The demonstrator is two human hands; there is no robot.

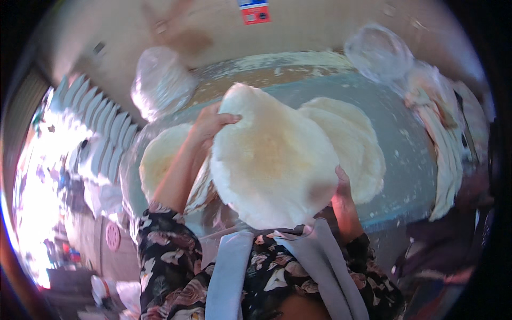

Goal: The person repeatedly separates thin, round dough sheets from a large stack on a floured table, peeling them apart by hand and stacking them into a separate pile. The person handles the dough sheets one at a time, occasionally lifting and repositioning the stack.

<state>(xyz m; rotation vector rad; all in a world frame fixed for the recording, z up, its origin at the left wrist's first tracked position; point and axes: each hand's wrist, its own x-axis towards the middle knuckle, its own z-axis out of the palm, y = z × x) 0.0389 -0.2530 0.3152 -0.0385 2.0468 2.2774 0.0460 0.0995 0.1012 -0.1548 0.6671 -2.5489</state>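
Observation:
A large round flatbread (pixel 272 156), pale with a browned middle, is held up in front of my body over the table. My left hand (pixel 212 122) grips its upper left edge, the thumb on top and the fingers behind. At its lower right edge is my right hand (pixel 343 188), thumb against the rim, the other fingers mostly hidden by the bread. Behind it to the right, several overlapping flatbreads (pixel 356 148) lie on the table. Another flatbread (pixel 160 156) lies on the left, partly covered by my left forearm.
The grey table (pixel 408 148) has pale crumbs or flour on it. A clear plastic bag (pixel 162 86) stands at the back left, and more clear plastic (pixel 378 52) at the back right. A cream cloth (pixel 444 160) hangs over the right edge. Stacked white pieces (pixel 100 116) stand left.

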